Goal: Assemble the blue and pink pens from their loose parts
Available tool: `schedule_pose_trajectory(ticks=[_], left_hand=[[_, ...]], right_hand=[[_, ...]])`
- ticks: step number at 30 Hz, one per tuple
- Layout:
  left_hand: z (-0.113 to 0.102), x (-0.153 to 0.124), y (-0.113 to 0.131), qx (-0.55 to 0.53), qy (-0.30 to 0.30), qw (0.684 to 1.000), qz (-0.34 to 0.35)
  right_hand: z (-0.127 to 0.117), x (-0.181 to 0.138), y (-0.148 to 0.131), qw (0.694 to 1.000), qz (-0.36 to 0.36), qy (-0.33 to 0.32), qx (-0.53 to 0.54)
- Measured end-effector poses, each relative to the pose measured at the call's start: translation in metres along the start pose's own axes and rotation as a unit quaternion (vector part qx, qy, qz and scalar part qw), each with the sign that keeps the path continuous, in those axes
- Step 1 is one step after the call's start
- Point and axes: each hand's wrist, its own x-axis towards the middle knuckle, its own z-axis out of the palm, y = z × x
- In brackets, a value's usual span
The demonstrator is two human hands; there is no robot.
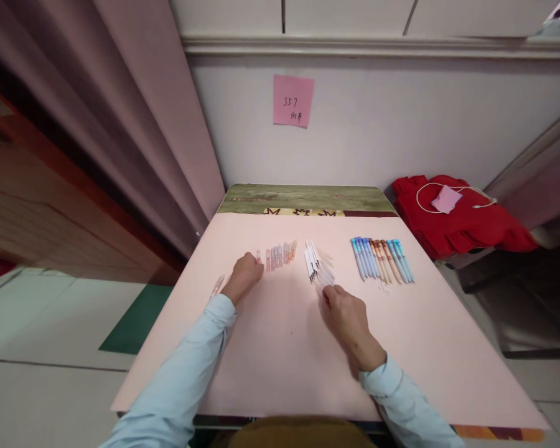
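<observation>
1. Left hand [245, 274]: loosely curled on the table [280, 361], fingertips beside the caps [280, 254]; whether it holds anything cannot be told.
2. Right hand [346, 317]: fingers pinching the near ends of the refills [316, 264].
3. Pens [381, 259]: lying in a row, right of the refills.

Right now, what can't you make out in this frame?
Head view only:
- Left hand: curled fingers hide any grasp.
- Right hand: fingertips reach the refills; grip too small to tell.
- Caps: too small to count.
- Note: writing partly illegible.
</observation>
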Motion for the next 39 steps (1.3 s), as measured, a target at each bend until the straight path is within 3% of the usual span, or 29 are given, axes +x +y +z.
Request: schedule_pose_trajectory(ticks=[7,11,19,25,32,34,36,38,39], left_hand=[[0.004,0.000,0.002,0.037,-0.030,0.998,0.041],[-0.006,-0.005,-0.008,0.029,-0.027,0.998,0.054],[-0.055,-0.043,-0.069,0.033,0.107,0.994,0.021],[-0.057,-0.068,-0.107,0.072,0.091,0.993,-0.016],[-0.054,-0.064,-0.111,0.071,0.070,0.993,-0.064],[-0.054,-0.068,-0.101,-0.006,0.082,0.993,-0.080],[-0.051,-0.077,-0.081,-0.177,0.066,0.978,-0.092],[-0.043,-0.092,-0.054,-0.377,-0.027,0.922,-0.083],[-0.036,-0.100,-0.039,-0.451,-0.085,0.886,-0.066]], right_hand=[[0.002,-0.011,0.002,0.998,-0.017,0.043,0.037],[0.008,-0.012,0.003,0.999,-0.021,0.036,0.024],[0.008,-0.012,0.007,0.998,0.001,0.044,0.048],[-0.003,-0.020,0.004,0.996,-0.004,0.057,0.066],[-0.016,-0.033,-0.003,0.993,-0.021,0.061,0.102],[-0.020,-0.036,-0.006,0.987,-0.017,0.059,0.150],[-0.025,-0.038,-0.013,0.969,-0.010,0.038,0.243],[-0.029,-0.039,-0.025,0.925,0.004,-0.024,0.380],[-0.031,-0.039,-0.032,0.888,0.016,-0.067,0.454]])
